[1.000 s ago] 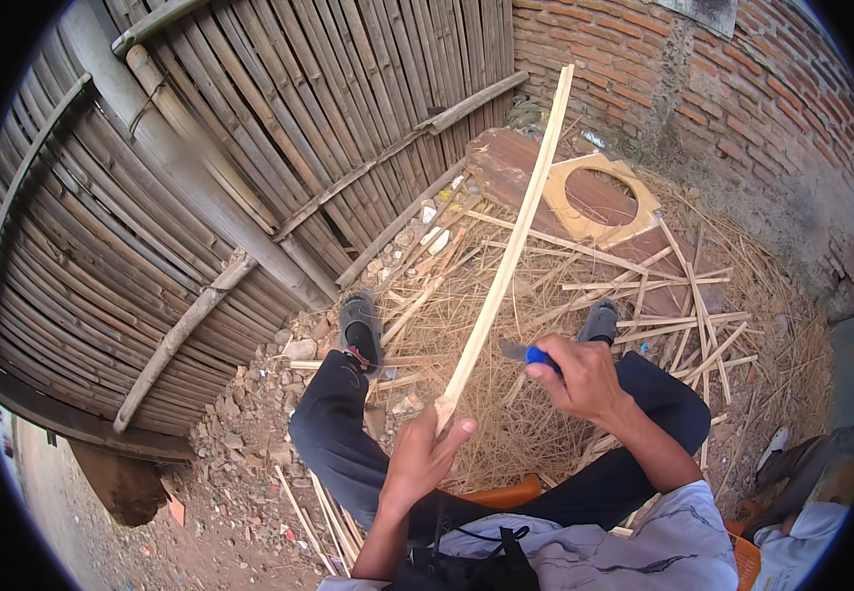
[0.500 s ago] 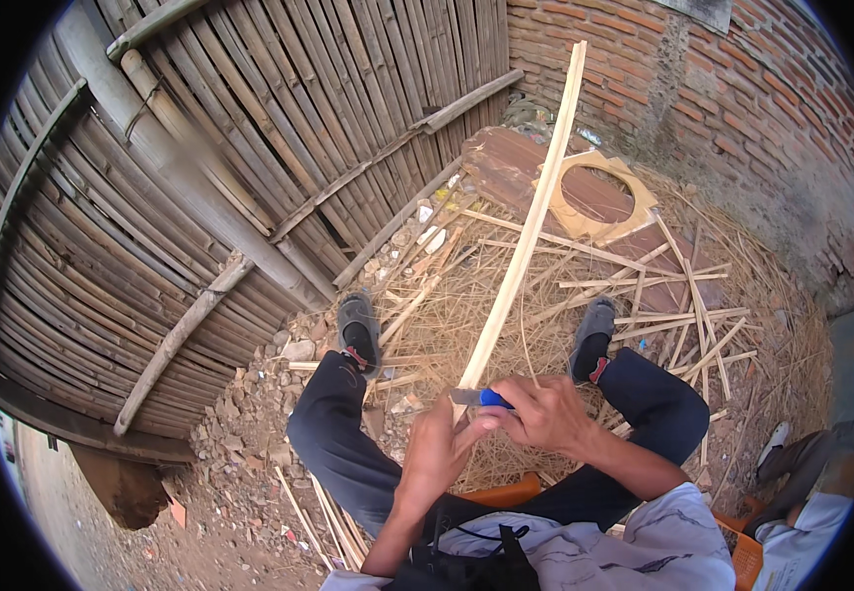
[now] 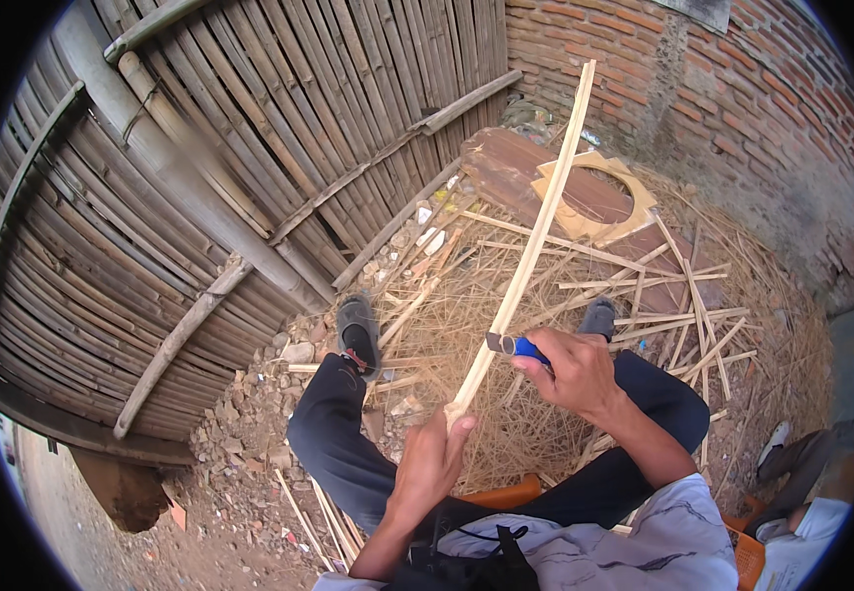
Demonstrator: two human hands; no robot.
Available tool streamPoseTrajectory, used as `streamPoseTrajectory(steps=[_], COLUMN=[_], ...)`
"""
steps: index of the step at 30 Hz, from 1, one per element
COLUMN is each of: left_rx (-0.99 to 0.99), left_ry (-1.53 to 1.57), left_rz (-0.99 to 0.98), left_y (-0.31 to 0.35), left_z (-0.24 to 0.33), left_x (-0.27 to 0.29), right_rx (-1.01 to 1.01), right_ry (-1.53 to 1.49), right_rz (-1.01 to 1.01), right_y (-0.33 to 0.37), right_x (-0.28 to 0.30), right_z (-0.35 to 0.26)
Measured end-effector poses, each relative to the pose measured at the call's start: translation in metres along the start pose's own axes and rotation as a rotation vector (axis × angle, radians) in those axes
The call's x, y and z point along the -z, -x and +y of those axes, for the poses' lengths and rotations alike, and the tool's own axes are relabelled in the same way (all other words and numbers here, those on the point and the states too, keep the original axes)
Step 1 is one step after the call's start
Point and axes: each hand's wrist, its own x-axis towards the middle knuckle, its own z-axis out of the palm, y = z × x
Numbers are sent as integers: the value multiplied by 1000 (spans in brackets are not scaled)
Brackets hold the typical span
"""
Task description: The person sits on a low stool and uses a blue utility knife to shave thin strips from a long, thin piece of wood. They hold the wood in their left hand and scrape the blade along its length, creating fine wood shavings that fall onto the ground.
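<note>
A long pale strip of split bamboo or wood (image 3: 533, 236) slants up and away from me, its far end near the brick wall. My left hand (image 3: 429, 461) is closed round its near end. In my right hand (image 3: 575, 372) is a knife (image 3: 521, 347) with a blue handle and a short, wide blade. That blade lies across the strip, a little beyond my left hand, and appears to touch it. The strip looks split or grooved lengthwise. My right fingers hide part of the handle.
Thin shavings and loose strips (image 3: 688, 315) litter the ground between and beyond my feet. Farther off lies a brown board (image 3: 506, 172) with a cardboard piece (image 3: 634, 229) that has a round hole. A bamboo fence (image 3: 348, 118) stands left, a brick wall (image 3: 742, 128) right. Another person's leg (image 3: 796, 468) shows at right.
My right hand has moved the knife up along the strip, away from my left hand. The hands were close together before. The strip's far end has dropped slightly and shifted right.
</note>
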Motion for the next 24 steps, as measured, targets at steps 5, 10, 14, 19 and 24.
streamPoseTrajectory(steps=[5,10,14,19,24], left_rx=[79,106,118,122,226], left_ry=[-4,-88,-35,-110,-88], left_rz=[-20,-49,-54,-58,-99], left_y=[5,16,19,32,51], left_z=[0,-23,-30,-53,-60], left_x=[3,8,13,20,36], right_rx=[-10,-122,-134,-176,-343], right_ry=[3,49,67,59,164], right_rz=[-43,-51,-45,15,55], right_y=[-3,-23,-30,-61,-103], right_x=[3,10,1,-4,-1], right_z=[14,44,69,119,181])
